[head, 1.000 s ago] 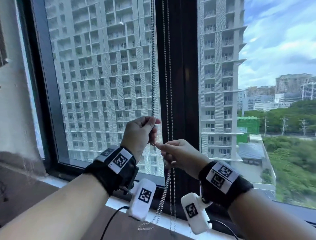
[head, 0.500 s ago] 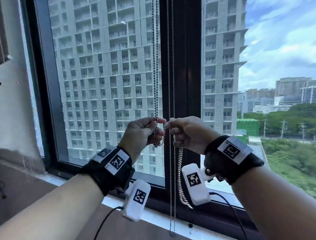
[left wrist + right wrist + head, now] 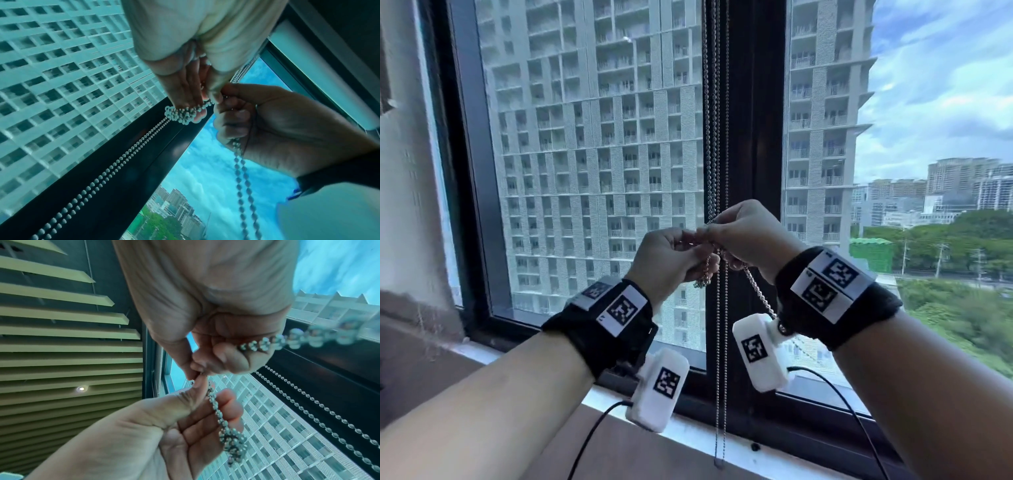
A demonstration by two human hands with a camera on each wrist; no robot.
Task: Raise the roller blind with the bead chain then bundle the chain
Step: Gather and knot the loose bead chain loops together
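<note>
Hands meet at the middle of the window, in front of the dark mullion (image 3: 753,144), both closed on the bead chain (image 3: 711,137). The left hand (image 3: 671,262) has its fingers curled and its thumb pressed down on a small bunched clump of beads (image 3: 182,114), which hangs just under its fingertips. The right hand (image 3: 748,236) sits just beside and slightly above, touching the left at the fingertips; it pinches the chain between thumb and forefinger, and the other fingers are folded round a doubled length (image 3: 758,291) that runs down from the fist toward the right wrist. Two hands, one gathered clump. Two more strands (image 3: 720,359) hang straight and free beside the hands, against the mullion, and reach down to the white window sill (image 3: 688,431). Each wrist carries one black band and one white camera block. Through the glass stands a pale tower block (image 3: 592,137).
</note>
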